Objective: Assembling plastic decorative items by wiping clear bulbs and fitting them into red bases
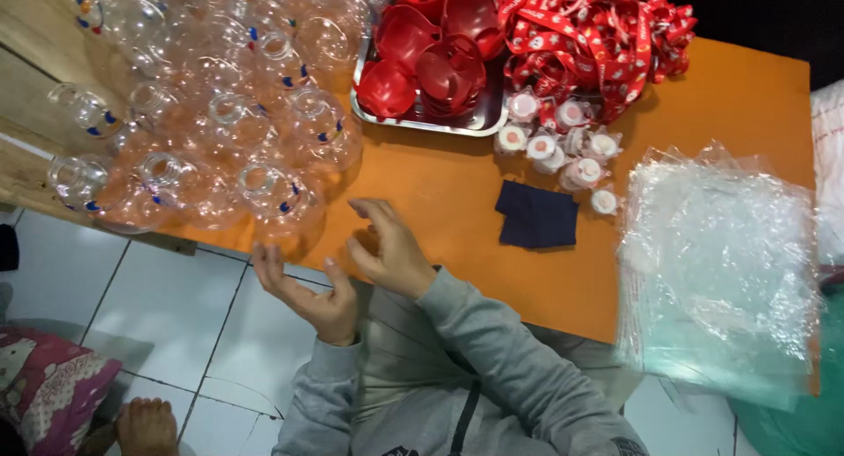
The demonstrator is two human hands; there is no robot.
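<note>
My left hand [308,296] hovers palm up at the near edge of the orange table [457,192], fingers spread, holding nothing. Just to its right is my right hand [389,249], fingers curled loosely over the table edge, also with nothing in it. The two hands are close together but apart. Nearest them stand several clear round plastic jars [211,113] on the table's left side, one right in front of my left hand. A dark blue folded cloth [536,215] lies to the right of my right hand.
A metal tray [479,122] holds several red lids [435,47]. A heap of red lanyards [598,34] lies behind several small white caps [563,144]. A stack of clear plastic bags [716,262] covers the table's right end. White tiled floor lies below left.
</note>
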